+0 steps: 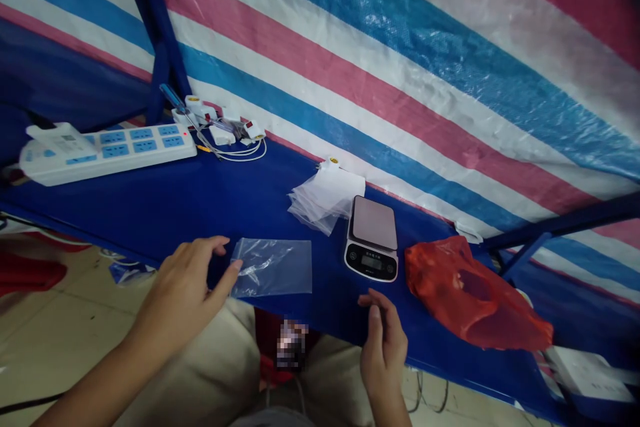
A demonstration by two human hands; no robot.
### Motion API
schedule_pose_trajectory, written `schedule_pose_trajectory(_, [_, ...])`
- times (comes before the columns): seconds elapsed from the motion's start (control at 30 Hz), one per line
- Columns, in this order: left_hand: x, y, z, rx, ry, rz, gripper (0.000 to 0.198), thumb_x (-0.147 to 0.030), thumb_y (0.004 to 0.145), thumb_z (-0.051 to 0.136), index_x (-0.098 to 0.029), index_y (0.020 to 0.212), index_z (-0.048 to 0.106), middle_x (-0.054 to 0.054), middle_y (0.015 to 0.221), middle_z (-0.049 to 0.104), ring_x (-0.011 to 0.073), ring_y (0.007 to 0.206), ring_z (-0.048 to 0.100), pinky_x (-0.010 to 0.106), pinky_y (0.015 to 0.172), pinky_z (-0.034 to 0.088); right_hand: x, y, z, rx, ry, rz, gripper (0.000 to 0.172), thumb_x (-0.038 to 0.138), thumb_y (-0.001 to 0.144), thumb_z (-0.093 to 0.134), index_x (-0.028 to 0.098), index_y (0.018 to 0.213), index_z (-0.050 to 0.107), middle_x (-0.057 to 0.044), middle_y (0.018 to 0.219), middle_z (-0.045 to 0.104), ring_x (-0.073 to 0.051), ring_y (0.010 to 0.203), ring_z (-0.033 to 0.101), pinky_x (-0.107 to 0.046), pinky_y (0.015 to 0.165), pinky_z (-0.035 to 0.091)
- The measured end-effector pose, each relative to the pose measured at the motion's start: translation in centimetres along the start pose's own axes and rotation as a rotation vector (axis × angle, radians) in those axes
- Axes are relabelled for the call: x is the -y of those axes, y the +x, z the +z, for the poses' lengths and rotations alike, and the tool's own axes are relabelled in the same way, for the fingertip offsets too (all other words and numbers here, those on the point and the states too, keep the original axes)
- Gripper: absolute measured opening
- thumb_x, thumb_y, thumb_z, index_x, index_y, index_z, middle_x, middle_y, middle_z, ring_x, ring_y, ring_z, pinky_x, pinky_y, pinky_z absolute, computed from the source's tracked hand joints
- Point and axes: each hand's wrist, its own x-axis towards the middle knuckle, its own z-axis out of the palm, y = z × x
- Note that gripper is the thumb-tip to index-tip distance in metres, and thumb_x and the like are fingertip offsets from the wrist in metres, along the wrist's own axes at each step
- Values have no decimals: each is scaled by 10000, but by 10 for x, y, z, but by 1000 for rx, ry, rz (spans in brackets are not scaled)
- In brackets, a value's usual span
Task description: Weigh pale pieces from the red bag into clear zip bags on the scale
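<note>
A clear flat plastic bag (pixel 280 268) lies on the blue table in front of me. My left hand (pixel 193 280) is at the bag's left end, fingers spread and the thumb tip at its edge. Over the table's front edge, my right hand (pixel 384 341) has loosely bent fingers with a gap to the thumb, and nothing shows in it. Just beyond that hand stands a small digital kitchen scale (pixel 374 230), its platform bare. Left of the scale, a loose stack of clear plastic bags and white sheets (pixel 325 197) is fanned out.
A red plastic bag (pixel 470 293) sits right of the scale. At the back left are a white power strip (pixel 145 143) and a tangle of plugs, cables and a screwdriver (pixel 173 97). A striped tarp (pixel 350 67) hangs behind the blue table (pixel 235 197).
</note>
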Motion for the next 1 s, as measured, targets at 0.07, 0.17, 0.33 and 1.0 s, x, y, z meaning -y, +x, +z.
schedule_pose_trajectory(0.07, [-4, 4, -2, 68, -4, -88, 507, -579, 955, 466, -194, 1280, 523, 84, 983, 728, 255, 787, 683, 422, 770, 503, -4, 1, -3, -24, 3, 20, 319, 395, 1032, 482, 161, 1158, 659, -85, 962, 749, -223, 909, 723, -352, 822, 552])
schedule_pose_trajectory(0.17, [-11, 14, 1, 141, 18, -111, 516, -576, 930, 483, -198, 1281, 516, 53, 904, 736, 262, 755, 688, 402, 720, 473, -2, 3, -2, -15, 16, 14, 321, 396, 1028, 488, 160, 1163, 658, -88, 958, 746, -221, 896, 723, -351, 816, 554])
schedule_pose_trajectory(0.33, [-17, 25, 6, 148, -29, -119, 466, -476, 911, 482, -202, 1286, 519, 26, 888, 742, 236, 728, 692, 365, 679, 460, -1, 4, 0, -13, 45, -1, 316, 389, 1023, 496, 158, 1161, 661, -86, 938, 747, -214, 862, 728, -337, 791, 564])
schedule_pose_trajectory(1.0, [-248, 74, -12, 725, -565, 1101, 657, -241, 863, 738, -182, 1451, 452, 81, 985, 752, 219, 889, 709, 315, 770, 512, 78, 12, -138, -70, -286, -280, 262, 282, 951, 557, 240, 1192, 652, -120, 1108, 735, -289, 1045, 717, -397, 814, 596])
